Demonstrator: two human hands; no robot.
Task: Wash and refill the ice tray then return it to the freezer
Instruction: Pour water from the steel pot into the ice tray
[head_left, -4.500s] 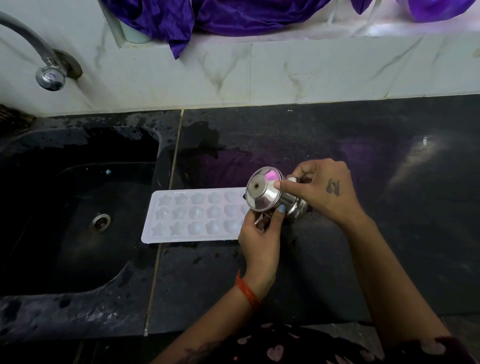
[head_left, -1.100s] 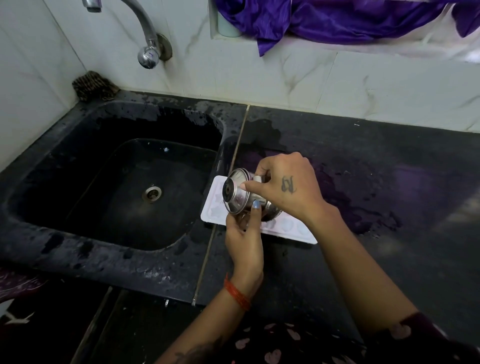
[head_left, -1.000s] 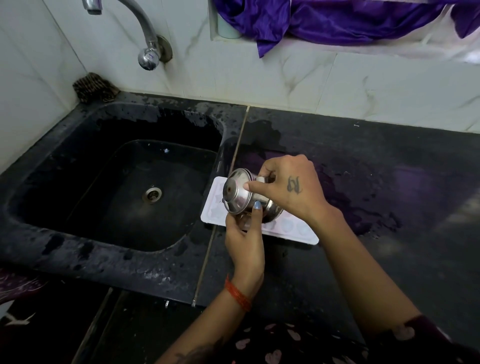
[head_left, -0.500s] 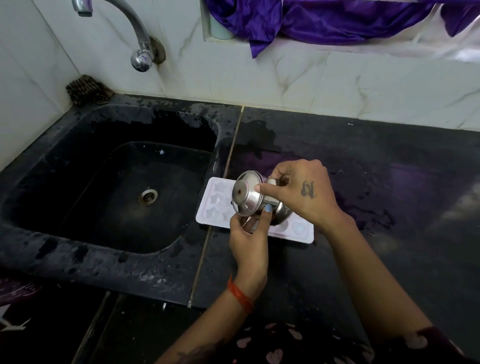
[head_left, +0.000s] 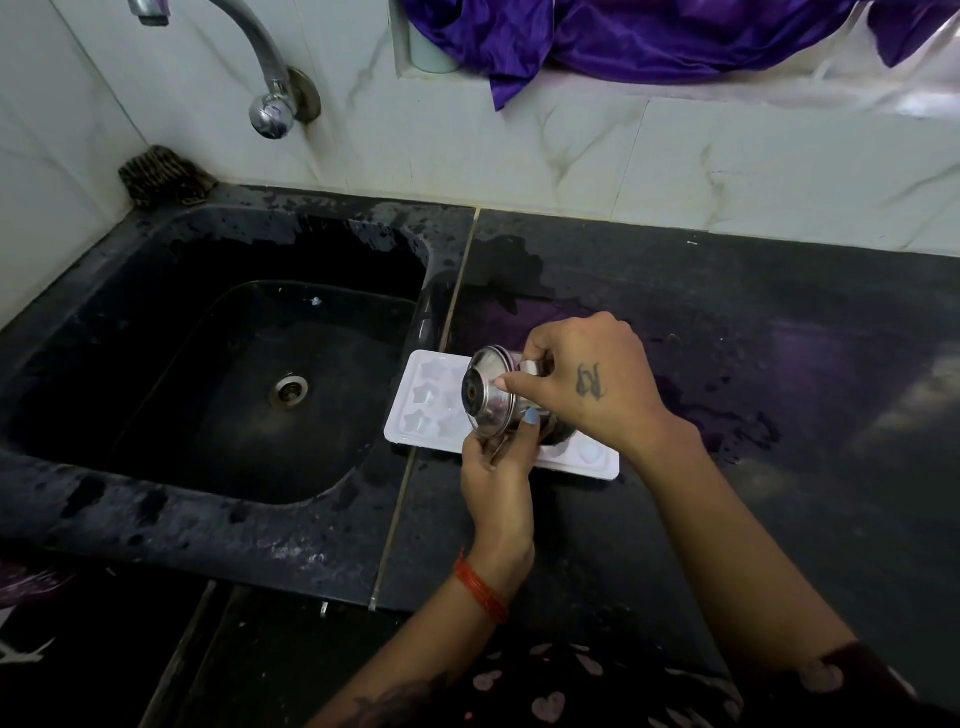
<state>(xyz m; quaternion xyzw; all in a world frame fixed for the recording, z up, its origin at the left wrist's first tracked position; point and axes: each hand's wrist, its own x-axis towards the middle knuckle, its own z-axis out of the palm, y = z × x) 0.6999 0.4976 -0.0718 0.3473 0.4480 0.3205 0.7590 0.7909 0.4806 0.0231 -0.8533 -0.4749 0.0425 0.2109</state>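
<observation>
Nearest the camera, the left hand reaches up from below, a red thread at its wrist, its fingers pinching the lower rim of a small steel pot. The right hand closes over the pot from above and to the right, thumb and forefinger pressed on its body. Between them the pot is tipped on its side, base toward the sink, directly above the ice tray. No stream of water can be made out, though pouring looks to be the step in hand.

The white tray lies flat on the dark wet counter, its left end just beside the edge of the sink. Its star-shaped cells at the left end are in view; whether they hold water is hard to tell. The rest is hidden by the hands.

Beyond, the basin is empty around its drain, and the tap on the tiled wall runs nothing. By that, washing seems finished and refilling under way; carrying the tray to the freezer is left
</observation>
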